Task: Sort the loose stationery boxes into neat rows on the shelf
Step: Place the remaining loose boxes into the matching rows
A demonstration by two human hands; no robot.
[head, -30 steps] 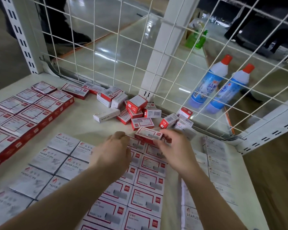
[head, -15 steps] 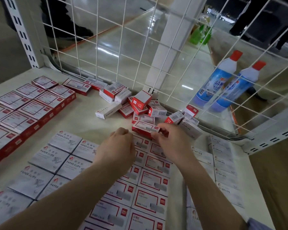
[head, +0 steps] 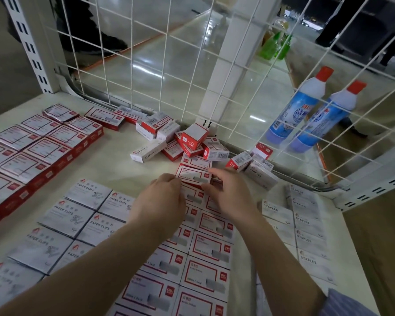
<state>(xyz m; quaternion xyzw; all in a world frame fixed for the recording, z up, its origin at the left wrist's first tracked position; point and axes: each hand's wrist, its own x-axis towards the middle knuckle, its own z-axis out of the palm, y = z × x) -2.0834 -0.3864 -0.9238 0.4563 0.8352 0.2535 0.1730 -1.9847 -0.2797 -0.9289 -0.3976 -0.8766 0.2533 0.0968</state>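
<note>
White shelf (head: 114, 160) backed by wire mesh (head: 169, 65). Your left hand (head: 161, 201) and right hand (head: 232, 197) pinch opposite ends of one red-and-white staple box (head: 193, 175), held at the far end of the red-bordered rows (head: 198, 258); loose boxes (head: 192, 142) lie heaped just beyond, against the mesh.

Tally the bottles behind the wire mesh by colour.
Blue-and-white bottles with red caps: 2
Green bottles: 2, as far as the blur lets me tell
Total: 4
</note>
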